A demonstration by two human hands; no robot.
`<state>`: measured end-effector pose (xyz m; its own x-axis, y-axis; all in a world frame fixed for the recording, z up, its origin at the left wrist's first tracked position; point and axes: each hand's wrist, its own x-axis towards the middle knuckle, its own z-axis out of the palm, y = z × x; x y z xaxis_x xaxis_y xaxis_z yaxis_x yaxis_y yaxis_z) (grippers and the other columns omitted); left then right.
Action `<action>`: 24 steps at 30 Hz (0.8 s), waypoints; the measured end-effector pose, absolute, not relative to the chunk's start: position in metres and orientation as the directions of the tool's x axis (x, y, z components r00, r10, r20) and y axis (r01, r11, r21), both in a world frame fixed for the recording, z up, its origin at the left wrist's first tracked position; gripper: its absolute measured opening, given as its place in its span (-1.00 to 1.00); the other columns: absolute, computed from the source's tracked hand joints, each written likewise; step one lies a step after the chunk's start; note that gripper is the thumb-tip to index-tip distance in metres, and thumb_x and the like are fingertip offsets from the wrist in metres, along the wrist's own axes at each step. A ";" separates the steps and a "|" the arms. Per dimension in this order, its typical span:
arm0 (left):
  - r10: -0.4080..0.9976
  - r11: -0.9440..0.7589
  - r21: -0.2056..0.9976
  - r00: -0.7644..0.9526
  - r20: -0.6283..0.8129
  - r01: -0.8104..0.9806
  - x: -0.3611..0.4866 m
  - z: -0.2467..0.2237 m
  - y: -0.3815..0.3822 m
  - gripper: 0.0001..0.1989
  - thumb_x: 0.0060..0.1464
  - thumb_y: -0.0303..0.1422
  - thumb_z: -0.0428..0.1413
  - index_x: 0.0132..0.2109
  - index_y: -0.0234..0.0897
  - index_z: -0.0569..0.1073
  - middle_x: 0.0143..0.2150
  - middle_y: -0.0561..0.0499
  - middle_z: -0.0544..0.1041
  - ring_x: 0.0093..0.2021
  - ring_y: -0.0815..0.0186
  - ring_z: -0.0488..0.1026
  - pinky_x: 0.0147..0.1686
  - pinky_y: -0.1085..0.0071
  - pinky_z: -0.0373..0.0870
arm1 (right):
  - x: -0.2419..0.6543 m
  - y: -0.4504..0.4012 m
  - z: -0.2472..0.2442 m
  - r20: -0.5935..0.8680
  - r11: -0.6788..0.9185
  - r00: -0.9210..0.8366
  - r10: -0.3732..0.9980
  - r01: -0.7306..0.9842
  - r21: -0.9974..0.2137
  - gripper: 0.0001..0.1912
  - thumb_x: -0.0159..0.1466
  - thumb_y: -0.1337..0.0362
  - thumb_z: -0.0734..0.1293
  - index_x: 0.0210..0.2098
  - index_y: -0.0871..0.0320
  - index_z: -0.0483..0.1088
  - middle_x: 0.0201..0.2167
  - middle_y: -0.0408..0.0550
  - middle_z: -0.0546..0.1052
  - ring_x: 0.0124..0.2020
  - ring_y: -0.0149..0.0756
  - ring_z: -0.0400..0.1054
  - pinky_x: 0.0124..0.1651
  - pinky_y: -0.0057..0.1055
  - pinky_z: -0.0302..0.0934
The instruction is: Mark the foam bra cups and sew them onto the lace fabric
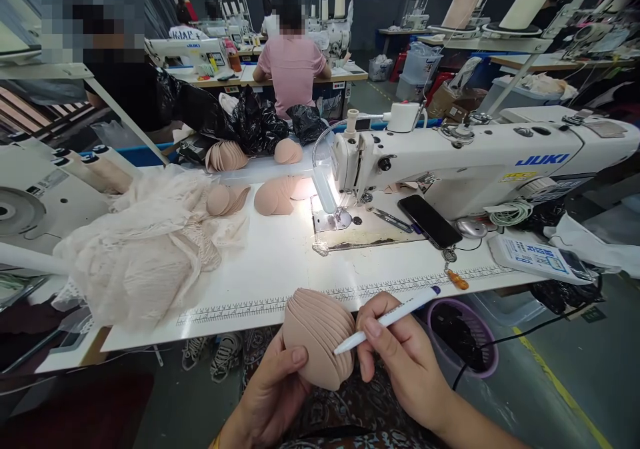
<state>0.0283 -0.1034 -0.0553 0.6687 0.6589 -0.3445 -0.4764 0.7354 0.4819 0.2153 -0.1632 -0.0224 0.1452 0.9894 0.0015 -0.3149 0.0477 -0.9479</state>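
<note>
Holding a fanned stack of tan fabric pieces (pixel 317 339), the fingers of the left hand (pixel 280 386) lie around its near left side, with the thumb pressed on the front piece. The fingers of the right hand (pixel 400 356) are closed around a white pen (pixel 387 319), its pale tip at the right side of the stack and its dark purple end pointing far and right; whether the tip touches the fabric I cannot tell. The stack is above the person's lap, at the near edge of the white bench (pixel 270 256).

Along that edge runs a printed ruler (pixel 240 308). Farther in, two more fanned groups of tan pieces, a small one (pixel 227 200) and a wider one (pixel 280 194), lie left of a sewing machine (pixel 480 146). Beside the machine, a black phone (pixel 430 220) lies just right of a pair of metal tweezers (pixel 393 220), and a white box (pixel 540 259) sits at the right end. A heap of pale lacy cloth (pixel 135 249) covers the left part.

On the floor at the right stands a purple basket (pixel 490 362) with something black inside. Beyond the far edge are black plastic bags (pixel 260 122), and farther off a person in a pink shirt (pixel 293 66) sits at another bench.
</note>
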 end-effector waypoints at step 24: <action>0.855 0.387 0.882 0.464 -0.233 -0.268 0.013 -0.002 -0.004 -0.19 -0.03 -0.25 0.47 0.33 -0.24 0.39 0.19 -0.26 0.56 0.22 -0.14 0.46 0.04 0.20 0.53 | 0.257 -0.133 -0.065 0.003 0.108 0.430 0.903 -0.221 -0.969 -0.64 0.47 -0.08 0.32 -0.23 0.08 0.37 -0.59 -0.22 0.44 -0.50 -0.35 0.21 -0.31 -0.41 0.08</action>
